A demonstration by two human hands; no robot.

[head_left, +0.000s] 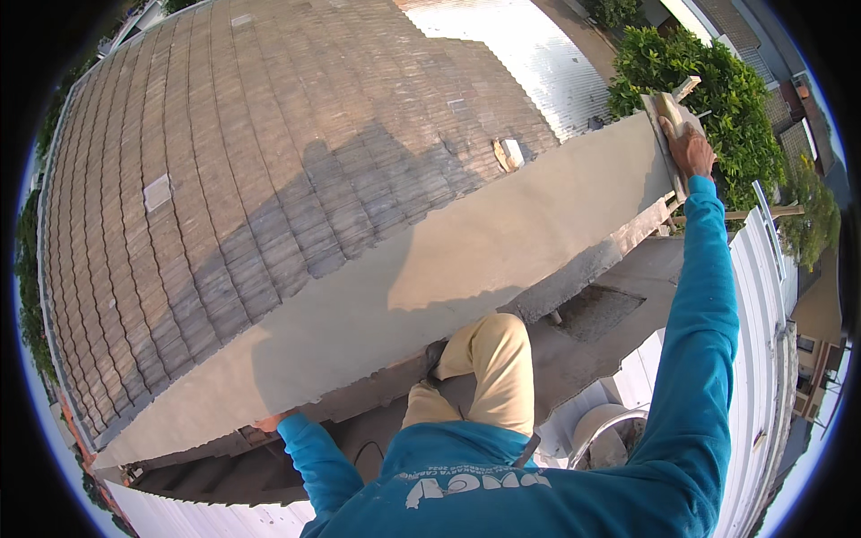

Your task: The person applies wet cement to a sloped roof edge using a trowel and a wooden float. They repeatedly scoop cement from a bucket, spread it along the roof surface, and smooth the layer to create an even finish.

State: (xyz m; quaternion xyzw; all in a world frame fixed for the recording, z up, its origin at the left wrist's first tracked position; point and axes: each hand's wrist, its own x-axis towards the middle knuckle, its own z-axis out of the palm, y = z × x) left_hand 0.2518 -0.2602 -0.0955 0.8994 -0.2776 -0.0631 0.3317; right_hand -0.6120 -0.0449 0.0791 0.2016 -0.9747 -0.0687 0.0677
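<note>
A long band of smooth grey plaster [484, 233] runs diagonally along the top of a wall, lit by sun at its right and shaded at its left. At its far right end my right hand [691, 151] is closed around the grip of a wooden plastering float [664, 112], which lies across the end of the band. My left hand [274, 420] is low on the left, against the near edge of the plaster. Its fingers are mostly hidden, so their hold cannot be made out. Both arms are spread wide apart.
A tiled roof [224, 152] slopes away beyond the plaster, with a small pale chunk [513, 154] on it. A bucket [603, 439] stands low near my right arm. White corrugated sheets [762, 296] lie at the right, below a leafy tree [717, 99].
</note>
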